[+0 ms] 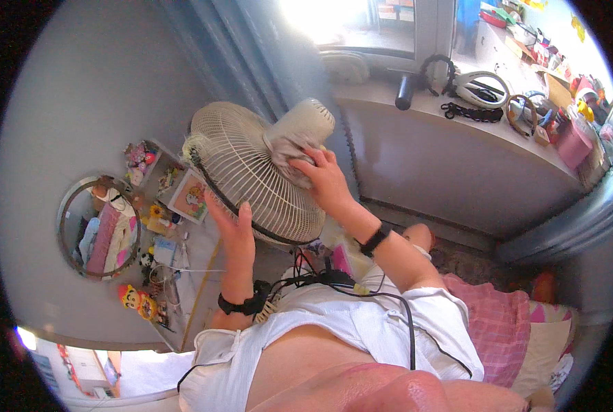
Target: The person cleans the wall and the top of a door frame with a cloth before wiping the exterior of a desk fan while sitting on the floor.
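Observation:
An electric fan with a whitish wire cage [244, 154] is tilted in front of me, its motor housing [314, 117] towards the upper right. My left hand [229, 219] supports the dark rim of the cage from below, thumb and fingers spread along it. In my right hand [319, 172] is a crumpled greyish-pink cloth [292, 154], pressed against the base of the motor housing where it meets the rear of the cage. The cloth hides part of that joint. Black cables [332, 280] lie across my lap, below the fan.
On the left, a round mirror [100, 226] hangs by a desk [198, 293] with small figures and a framed picture [189, 196]. A windowsill [368, 95] at the upper right bears headbands, a dark cylinder [404, 92] and a pink container [574, 144]. A blue curtain [244, 56] hangs behind the fan.

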`<state>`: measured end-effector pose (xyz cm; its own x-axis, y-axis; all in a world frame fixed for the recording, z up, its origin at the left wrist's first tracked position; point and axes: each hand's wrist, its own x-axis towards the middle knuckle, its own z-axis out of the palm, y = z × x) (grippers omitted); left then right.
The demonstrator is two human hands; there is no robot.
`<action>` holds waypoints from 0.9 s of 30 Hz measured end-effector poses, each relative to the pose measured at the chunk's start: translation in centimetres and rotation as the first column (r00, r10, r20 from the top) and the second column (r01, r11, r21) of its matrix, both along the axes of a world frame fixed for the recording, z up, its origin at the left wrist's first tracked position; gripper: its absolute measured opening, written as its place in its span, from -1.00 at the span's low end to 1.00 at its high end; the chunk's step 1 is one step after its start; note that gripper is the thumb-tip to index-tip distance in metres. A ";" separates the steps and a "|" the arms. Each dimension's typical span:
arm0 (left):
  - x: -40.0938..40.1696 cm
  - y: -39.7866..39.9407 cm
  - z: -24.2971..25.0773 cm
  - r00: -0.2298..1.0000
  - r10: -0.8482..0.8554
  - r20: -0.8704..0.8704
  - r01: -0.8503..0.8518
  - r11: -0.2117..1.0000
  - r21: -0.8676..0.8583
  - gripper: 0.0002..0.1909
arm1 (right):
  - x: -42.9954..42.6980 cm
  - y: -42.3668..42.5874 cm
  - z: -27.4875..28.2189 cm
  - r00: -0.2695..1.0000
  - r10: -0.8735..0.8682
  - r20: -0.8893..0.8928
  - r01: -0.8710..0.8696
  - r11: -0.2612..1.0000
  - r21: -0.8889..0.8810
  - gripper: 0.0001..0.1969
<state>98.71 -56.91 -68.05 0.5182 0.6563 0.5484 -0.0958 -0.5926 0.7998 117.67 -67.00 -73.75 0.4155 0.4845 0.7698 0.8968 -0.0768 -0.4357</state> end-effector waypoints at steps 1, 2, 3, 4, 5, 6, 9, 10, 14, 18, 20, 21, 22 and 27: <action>0.0 0.2 -0.3 1.000 0.001 0.005 -0.001 1.000 -0.031 -0.22 | 0.6 -0.3 -2.3 0.978 0.147 -0.150 -0.144 0.989 0.029 -0.42; 0.0 0.6 -0.5 1.000 0.003 0.009 -0.003 1.000 -0.023 -0.22 | 1.3 -0.7 -3.5 0.910 0.296 -0.290 -0.286 0.955 0.077 -0.39; -0.2 1.0 -1.0 1.000 0.023 0.005 -0.023 1.000 -0.007 -0.20 | 2.2 -1.4 -3.5 0.911 0.298 -0.284 -0.287 0.955 0.080 -0.39; -0.1 1.3 -1.3 0.999 0.032 0.000 -0.032 0.999 0.008 -0.18 | 3.1 -2.3 -3.1 0.657 0.394 -0.643 -0.347 0.915 0.206 -0.41; -0.1 1.3 -1.2 1.000 0.023 0.004 -0.023 1.000 0.010 -0.18 | 3.9 -3.0 -2.6 0.262 0.445 -0.856 -0.343 0.872 0.348 -0.42; 0.1 1.1 -1.0 0.999 0.002 0.033 -0.002 1.000 -0.018 -0.17 | 5.2 -3.6 -1.0 0.392 0.513 -0.764 -0.332 0.853 0.403 -0.43; -0.6 0.5 -1.2 0.999 -0.006 0.037 0.008 0.998 -0.058 -0.17 | 6.8 -4.6 6.7 0.627 0.508 -0.591 -0.238 0.847 0.476 -0.45; -0.7 0.4 -1.1 1.000 -0.001 0.026 0.002 0.998 -0.057 -0.18 | 7.2 -4.4 9.1 0.816 0.409 -0.409 -0.215 0.870 0.443 -0.45; -0.3 0.4 -0.6 0.999 -0.032 0.032 0.034 0.997 -0.064 -0.19 | 9.7 -0.6 11.2 1.000 -0.009 -0.012 0.011 0.976 0.218 -0.47; -0.3 0.6 -0.3 1.000 -0.024 0.002 0.024 0.999 -0.023 -0.19 | 11.8 2.8 3.6 0.964 -0.113 -0.242 0.137 0.987 0.081 -0.56; 0.2 0.5 -0.2 1.000 -0.015 0.003 0.015 0.999 0.029 -0.19 | 14.8 3.5 -0.6 0.768 0.264 -0.583 -0.024 0.922 0.387 -0.64; -0.7 0.6 -0.3 0.999 0.037 -0.028 -0.036 0.999 0.035 -0.19 | 14.0 3.0 -2.3 0.648 0.263 -0.715 -0.067 0.955 0.290 -0.66; -0.8 0.8 -0.6 0.996 0.080 -0.045 -0.079 0.996 0.042 -0.19 | 13.5 2.3 -4.0 0.525 0.231 -0.819 -0.121 0.973 0.197 -0.66; -0.1 1.2 -1.5 1.000 0.005 0.018 -0.004 0.998 -0.057 -0.18 | 9.4 1.2 -9.5 0.277 0.339 -0.899 -0.206 0.935 0.289 -0.74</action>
